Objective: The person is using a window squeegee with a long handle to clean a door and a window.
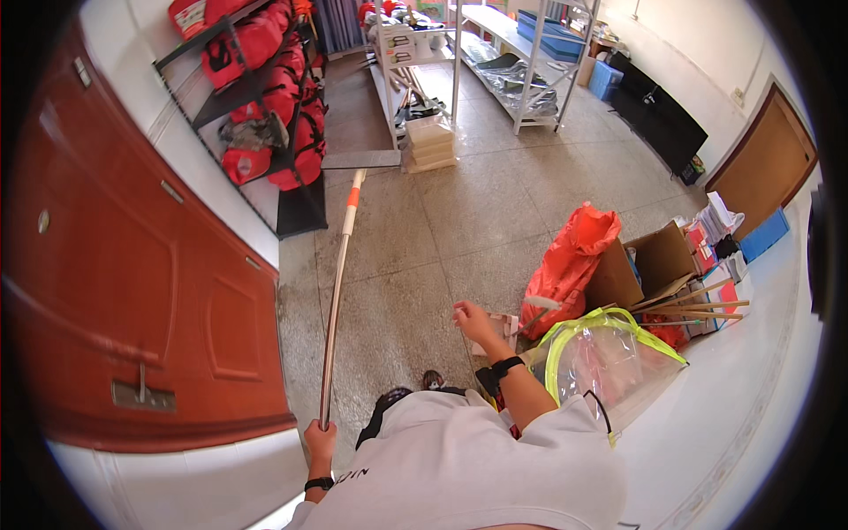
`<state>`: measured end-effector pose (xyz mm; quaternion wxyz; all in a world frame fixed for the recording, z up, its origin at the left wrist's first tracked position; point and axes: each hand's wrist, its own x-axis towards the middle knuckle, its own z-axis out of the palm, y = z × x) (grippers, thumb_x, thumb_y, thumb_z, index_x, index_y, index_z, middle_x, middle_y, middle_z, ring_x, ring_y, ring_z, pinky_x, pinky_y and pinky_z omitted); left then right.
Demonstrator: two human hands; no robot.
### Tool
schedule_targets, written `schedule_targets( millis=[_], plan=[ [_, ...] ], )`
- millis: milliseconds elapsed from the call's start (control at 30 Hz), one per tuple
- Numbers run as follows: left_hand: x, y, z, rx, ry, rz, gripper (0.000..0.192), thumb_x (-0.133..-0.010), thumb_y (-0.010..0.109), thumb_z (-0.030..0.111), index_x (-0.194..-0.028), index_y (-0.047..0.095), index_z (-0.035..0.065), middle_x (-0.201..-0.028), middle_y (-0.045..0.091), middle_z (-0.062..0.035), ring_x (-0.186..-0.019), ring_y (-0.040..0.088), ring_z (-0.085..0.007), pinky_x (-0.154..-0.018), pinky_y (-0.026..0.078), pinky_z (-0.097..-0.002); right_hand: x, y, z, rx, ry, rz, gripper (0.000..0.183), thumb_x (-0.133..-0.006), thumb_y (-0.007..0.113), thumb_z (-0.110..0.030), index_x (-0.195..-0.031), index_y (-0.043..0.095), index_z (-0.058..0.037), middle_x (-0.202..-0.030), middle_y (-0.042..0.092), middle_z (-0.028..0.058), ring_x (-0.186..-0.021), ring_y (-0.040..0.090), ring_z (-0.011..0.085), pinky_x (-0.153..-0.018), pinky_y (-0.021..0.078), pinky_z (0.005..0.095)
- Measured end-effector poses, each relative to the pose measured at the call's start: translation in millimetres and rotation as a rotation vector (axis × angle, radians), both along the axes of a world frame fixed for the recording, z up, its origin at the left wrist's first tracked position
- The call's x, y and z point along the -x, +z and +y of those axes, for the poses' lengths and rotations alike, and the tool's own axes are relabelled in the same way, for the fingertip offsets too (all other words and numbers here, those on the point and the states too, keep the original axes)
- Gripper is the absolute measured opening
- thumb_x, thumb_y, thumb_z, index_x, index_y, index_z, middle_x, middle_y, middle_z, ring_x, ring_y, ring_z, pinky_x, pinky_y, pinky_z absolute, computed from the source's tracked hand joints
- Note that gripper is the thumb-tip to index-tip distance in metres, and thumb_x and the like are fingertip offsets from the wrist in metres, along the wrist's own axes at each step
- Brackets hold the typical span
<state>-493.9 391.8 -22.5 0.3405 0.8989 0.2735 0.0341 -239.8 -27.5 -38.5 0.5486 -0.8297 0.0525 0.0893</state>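
My left hand (pixel 320 438) grips the lower end of a long metal pole (pixel 336 291), which slants up and away from me over the floor. A wide, flat grey mop head (pixel 361 159) sits crosswise at its far end, by the black shelf and the stacked packs. An orange band marks the pole near the head. My right hand (pixel 473 319) is raised over the floor on the right, fingers apart and slightly curled, with nothing in it. Below and beside it lies a pinkish box-like thing (pixel 495 331), partly hidden by my forearm. Dark bands circle both wrists.
A red-brown door (pixel 132 252) stands left, near a black rack (pixel 301 209) of red bags. On the right are a red sack (pixel 570 265), an open cardboard box (pixel 652 262), wooden sticks (pixel 702 308) and a clear bag with yellow trim (pixel 596 358). White metal shelves (pixel 457 73) stand ahead.
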Motion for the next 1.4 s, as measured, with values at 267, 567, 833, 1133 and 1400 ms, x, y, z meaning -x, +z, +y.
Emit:
schedule_targets(
  millis=[267, 567, 833, 1133, 1400],
  plan=[
    [-255.2, 15.2, -16.5, -0.062, -0.164, 0.032, 0.022, -0.072, 0.064, 0.017, -0.068, 0.056, -0.0032, -0.061, 0.057, -0.0208, -0.057, 0.059, -0.0358, -0.054, 0.044, -0.0412, -166.0, -20.4, -75.4, -0.112, -0.149, -0.027, 0.024, -0.091, 0.046, -0.012, -0.109, 0.054, -0.0003, -0.085, 0.065, 0.0107, -0.071, 0.063, 0.0162, -0.062, 0.0499, 0.0291],
    [-551.4, 13.3, -72.2, -0.13, -0.474, 0.041, 0.022, -0.071, 0.063, 0.019, -0.069, 0.056, -0.0013, -0.062, 0.056, -0.0198, -0.059, 0.057, -0.0382, -0.055, 0.044, -0.0426, -246.9, -36.7, -188.3, -0.174, -0.645, 0.132, 0.019, -0.09, 0.046, -0.01, -0.105, 0.055, 0.0002, -0.081, 0.064, 0.0119, -0.067, 0.061, 0.0172, -0.059, 0.0517, 0.0299],
    [-762.1, 13.2, -196.4, -0.187, -0.664, 0.054, 0.024, -0.07, 0.064, 0.02, -0.066, 0.051, 0.0002, -0.057, 0.05, -0.0166, -0.053, 0.051, -0.0344, -0.051, 0.04, -0.0423, -262.1, -41.5, -259.3, -0.195, -1.006, 0.326, 0.012, -0.091, 0.046, -0.009, -0.097, 0.054, -0.0019, -0.076, 0.06, 0.0089, -0.06, 0.057, 0.0164, -0.05, 0.0503, 0.0307],
    [-940.7, 20.3, -429.7, -0.148, -0.82, 0.018, 0.024, -0.071, 0.065, 0.02, -0.069, 0.053, -0.001, -0.06, 0.053, -0.0185, -0.055, 0.052, -0.0348, -0.052, 0.04, -0.0419, -364.4, -91.3, -420.1, -0.149, -1.075, 0.337, 0.017, -0.091, 0.046, -0.013, -0.096, 0.057, -0.001, -0.077, 0.063, 0.0084, -0.059, 0.061, 0.016, -0.047, 0.0476, 0.0275],
    [-1065.2, 21.4, -623.1, -0.107, -0.834, 0.042, 0.024, -0.073, 0.065, 0.022, -0.068, 0.052, 0.0017, -0.063, 0.057, -0.0183, -0.061, 0.056, -0.0388, -0.055, 0.042, -0.0446, -529.1, -31.1, -622.5, -0.232, -1.069, 0.168, 0.019, -0.09, 0.047, -0.012, -0.098, 0.057, 0.0016, -0.08, 0.064, 0.0105, -0.066, 0.061, 0.0167, -0.06, 0.0501, 0.0277]
  ],
)
